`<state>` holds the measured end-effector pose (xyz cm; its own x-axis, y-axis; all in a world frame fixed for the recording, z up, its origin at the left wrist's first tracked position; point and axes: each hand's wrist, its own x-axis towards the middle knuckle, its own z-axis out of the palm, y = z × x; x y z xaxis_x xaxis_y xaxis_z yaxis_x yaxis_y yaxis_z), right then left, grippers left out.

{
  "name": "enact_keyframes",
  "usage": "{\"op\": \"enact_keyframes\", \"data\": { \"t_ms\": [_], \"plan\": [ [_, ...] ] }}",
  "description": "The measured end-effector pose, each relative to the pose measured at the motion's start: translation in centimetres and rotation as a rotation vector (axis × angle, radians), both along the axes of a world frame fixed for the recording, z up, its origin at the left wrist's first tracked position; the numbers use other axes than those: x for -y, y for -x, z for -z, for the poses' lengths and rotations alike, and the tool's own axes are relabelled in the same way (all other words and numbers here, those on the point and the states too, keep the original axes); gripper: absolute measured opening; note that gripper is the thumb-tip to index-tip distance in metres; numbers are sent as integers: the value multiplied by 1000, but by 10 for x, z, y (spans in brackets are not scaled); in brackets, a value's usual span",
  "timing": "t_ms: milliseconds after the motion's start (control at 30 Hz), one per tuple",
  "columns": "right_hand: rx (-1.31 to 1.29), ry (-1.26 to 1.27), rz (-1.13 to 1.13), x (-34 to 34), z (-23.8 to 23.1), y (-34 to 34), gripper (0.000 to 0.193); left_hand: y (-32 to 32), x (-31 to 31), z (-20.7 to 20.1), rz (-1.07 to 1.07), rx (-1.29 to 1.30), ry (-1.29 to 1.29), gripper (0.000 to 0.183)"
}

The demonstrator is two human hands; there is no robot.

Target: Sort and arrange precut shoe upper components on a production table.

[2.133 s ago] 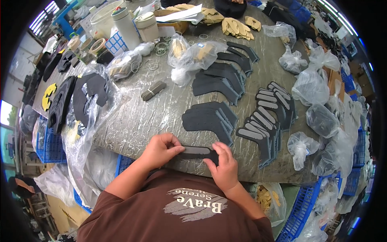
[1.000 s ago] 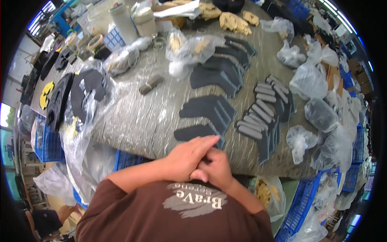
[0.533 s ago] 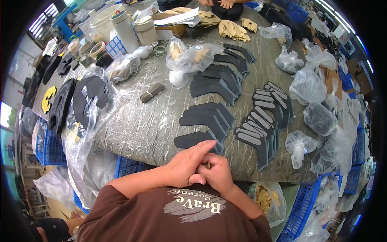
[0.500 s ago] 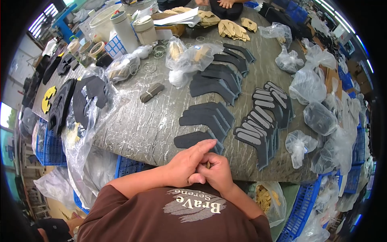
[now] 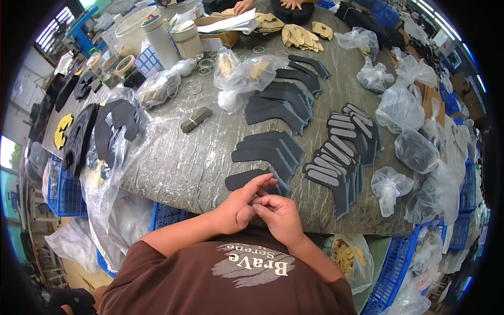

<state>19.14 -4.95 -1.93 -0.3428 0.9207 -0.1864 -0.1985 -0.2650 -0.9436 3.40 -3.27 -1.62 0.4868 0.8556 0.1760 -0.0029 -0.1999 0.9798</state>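
My left hand (image 5: pixel 242 206) and my right hand (image 5: pixel 281 214) meet in front of my chest at the table's near edge. The left one has its fingers stretched out, pointing away and to the right. Against its fingers my right hand is closed, thumb pressed to the curled fingers; whatever may be between them is hidden. Just beyond lies a flat dark grey fabric piece (image 5: pixel 244 179), partly covered by my left fingertips. Behind it are overlapping dark grey pieces (image 5: pixel 262 149) with bluish edges. To the right, dark pieces with light grey finger-shaped strips (image 5: pixel 336 157) overlap in a row.
A banded grey bundle (image 5: pixel 196 119) lies mid-table. Clear plastic bags (image 5: pixel 401 110) line the right side. Jars (image 5: pixel 186 39) and tan glove-shaped pieces (image 5: pixel 302 38) sit at the back, near another person's hands (image 5: pixel 291 4). Blue crates (image 5: pixel 391 273) stand below the edge.
My left fingers have parted and bent slightly, and my right thumb has come up against its fingers. At the back, another person's hand has shifted left toward the paper.
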Motion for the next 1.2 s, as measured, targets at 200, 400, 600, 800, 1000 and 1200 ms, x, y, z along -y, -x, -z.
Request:
{"op": "enact_keyframes", "data": {
  "t_ms": [200,400,600,800,1000,1200],
  "plan": [
    [182,-91,-22,-1,-11,-1,10,0,-1,-2,15,-253,-247,108],
    [125,57,-56,-3,-12,-2,5,-2,1,-6,39,-194,-200,108],
    [3,168,-76,-4,-5,-4,4,-4,2,-7,57,-40,-7,97],
    [-327,301,-46,-2,1,-4,2,-3,6,4,-16,192,242,76],
    [-429,326,-62,-2,2,-8,4,12,-4,-8,-66,-93,-29,36],
    [-392,265,7,-3,-2,-1,7,20,-8,-26,-103,-381,-577,20]
  ]
}}
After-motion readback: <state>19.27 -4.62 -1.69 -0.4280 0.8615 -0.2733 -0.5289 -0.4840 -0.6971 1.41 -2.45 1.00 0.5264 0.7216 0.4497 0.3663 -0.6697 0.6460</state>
